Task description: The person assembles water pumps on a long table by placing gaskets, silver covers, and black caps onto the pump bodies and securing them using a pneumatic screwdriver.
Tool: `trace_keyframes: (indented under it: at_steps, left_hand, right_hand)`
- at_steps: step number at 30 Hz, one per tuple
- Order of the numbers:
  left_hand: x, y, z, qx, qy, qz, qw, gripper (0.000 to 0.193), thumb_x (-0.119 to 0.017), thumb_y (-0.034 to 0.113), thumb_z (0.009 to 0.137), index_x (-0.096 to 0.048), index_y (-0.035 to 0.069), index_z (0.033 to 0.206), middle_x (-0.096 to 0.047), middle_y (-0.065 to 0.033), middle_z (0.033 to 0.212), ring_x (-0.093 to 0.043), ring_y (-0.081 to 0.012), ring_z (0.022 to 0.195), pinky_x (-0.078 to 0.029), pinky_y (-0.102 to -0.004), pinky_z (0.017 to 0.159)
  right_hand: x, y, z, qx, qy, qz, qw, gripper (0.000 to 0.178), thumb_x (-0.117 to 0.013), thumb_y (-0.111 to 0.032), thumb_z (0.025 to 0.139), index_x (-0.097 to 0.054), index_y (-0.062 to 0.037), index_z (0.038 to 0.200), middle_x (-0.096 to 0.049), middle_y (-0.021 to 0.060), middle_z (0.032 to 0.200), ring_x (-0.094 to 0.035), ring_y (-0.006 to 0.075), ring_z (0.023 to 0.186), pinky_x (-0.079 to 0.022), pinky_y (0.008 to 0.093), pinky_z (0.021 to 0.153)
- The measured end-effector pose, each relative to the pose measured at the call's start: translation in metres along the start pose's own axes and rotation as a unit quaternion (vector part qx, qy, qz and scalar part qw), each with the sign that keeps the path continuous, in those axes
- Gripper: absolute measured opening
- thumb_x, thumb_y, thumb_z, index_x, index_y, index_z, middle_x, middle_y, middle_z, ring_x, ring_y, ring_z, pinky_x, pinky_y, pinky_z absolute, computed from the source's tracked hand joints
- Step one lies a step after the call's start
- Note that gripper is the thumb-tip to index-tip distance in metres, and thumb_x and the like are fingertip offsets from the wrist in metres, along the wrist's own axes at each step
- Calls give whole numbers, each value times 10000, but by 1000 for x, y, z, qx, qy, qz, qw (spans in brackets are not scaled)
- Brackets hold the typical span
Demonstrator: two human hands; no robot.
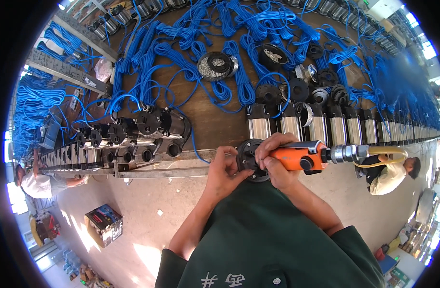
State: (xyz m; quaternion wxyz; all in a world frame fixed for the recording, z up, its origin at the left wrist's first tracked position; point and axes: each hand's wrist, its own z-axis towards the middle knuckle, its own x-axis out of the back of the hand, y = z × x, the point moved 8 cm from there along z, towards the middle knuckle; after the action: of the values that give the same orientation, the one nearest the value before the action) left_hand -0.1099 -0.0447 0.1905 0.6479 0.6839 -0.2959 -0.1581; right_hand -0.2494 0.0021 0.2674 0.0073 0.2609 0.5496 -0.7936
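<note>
My right hand [277, 161] is closed round an orange air screwdriver [299, 156], whose metal hose fitting points right. Its front end lies over a black round pump cover [249, 150] with screw holes, at the table's near edge close to my body. My left hand [223, 173] grips the cover's left side, thumb across its lower face and fingers bent at the rim. The screwdriver's tip is hidden by my right fingers. Just beyond the cover stands a silver pump body [259, 126] in a long row.
Finished-looking black-topped pumps [162, 124] line the left edge. Blue cable coils [186, 60] cover the brown table [215, 126]. Black bowls of small parts [214, 66] stand among them. A yellow air hose [392, 152] trails right. One person [392, 175] is at right, another [40, 185] at left; a carton [104, 225] sits on the floor.
</note>
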Motion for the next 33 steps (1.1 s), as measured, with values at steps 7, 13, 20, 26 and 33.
trace_keyframes:
  at_steps: [7, 13, 20, 26, 33]
  left_hand:
    - [-2, -8, 6, 43, -77, 4, 996, 518, -810, 48, 719, -461, 42, 1103, -454, 26, 563, -430, -52, 548, -330, -226, 518]
    - [31, 3, 110, 34, -25, 96, 995, 151, -663, 133, 888, -621, 1, 949, -603, -16, 673, -551, -43, 660, -423, -222, 583]
    - [-23, -4, 295, -237, 127, 557, 785, 156, -706, 215, 778, -693, 65, 818, -608, -165, 938, -571, -358, 996, -496, -467, 747]
    - [-8, -53, 393, 122, 150, 550, 813, 273, -677, 236, 780, -723, 32, 955, -700, -194, 1025, -679, -362, 958, -548, -443, 811]
    - [36, -112, 407, 146, 184, 258, 937, 193, -726, 128, 788, -651, -50, 785, -648, -137, 782, -613, -268, 667, -483, -402, 617]
  right_hand:
    - [6, 2, -1, -6, -3, -21, 1000, 297, -531, 84, 755, -484, -2, 1036, -568, 125, 827, -556, 158, 649, -496, 275, 596]
    - [33, -42, -12, 1, 13, -56, 998, 336, -591, 3, 779, -486, 1, 1098, -569, 102, 798, -552, 146, 591, -491, 286, 591]
    - [114, -66, -79, 106, 266, 7, 958, 358, -661, -106, 797, -474, -32, 1093, -526, 91, 832, -502, 145, 551, -462, 309, 568]
    - [165, -55, -137, 46, 438, 11, 898, 337, -556, -88, 739, -468, 5, 1051, -519, 94, 792, -480, 134, 537, -458, 295, 551]
    - [186, -55, -142, 64, 468, 67, 879, 301, -551, -45, 753, -483, 30, 1036, -552, 107, 768, -493, 146, 551, -459, 293, 561]
